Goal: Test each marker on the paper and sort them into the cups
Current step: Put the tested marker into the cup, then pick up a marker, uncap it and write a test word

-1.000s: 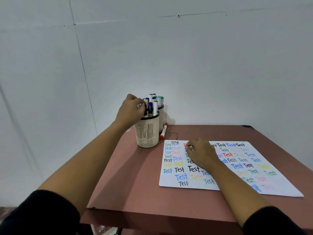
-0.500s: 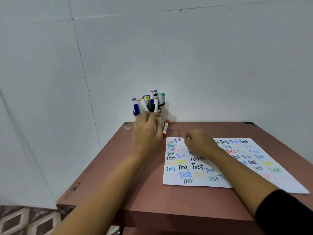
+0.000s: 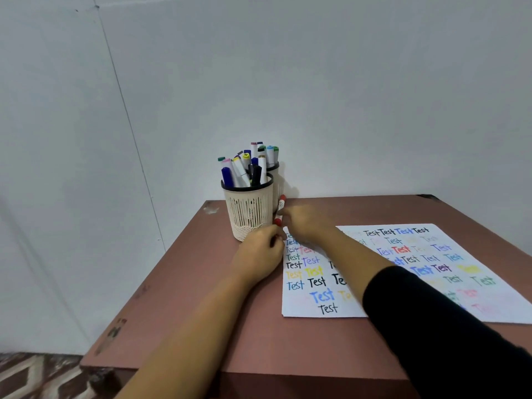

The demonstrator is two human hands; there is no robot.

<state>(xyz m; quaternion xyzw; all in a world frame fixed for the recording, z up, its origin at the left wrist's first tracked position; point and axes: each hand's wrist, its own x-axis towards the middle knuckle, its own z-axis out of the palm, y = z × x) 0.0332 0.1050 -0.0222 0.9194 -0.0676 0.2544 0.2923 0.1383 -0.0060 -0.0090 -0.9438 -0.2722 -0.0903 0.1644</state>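
Right grip [image 3: 305,223] meets the red marker [image 3: 281,205], lying just left of it beside the cups [image 3: 249,214], long axis pointing away from me; clamped or not, I cannot tell. Left grip [image 3: 260,251] curled, contents unclear.

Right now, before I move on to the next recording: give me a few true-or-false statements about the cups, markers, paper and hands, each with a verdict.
1. The front cup is empty. False: it is full of markers.
2. A red marker lies on the table beside the cups. True.
3. The paper is blank. False: "Test" covers it in many colours.
4. The right hand is at the red marker. True.
5. The left hand is inside the front cup. False: it is low, by the cup's base.
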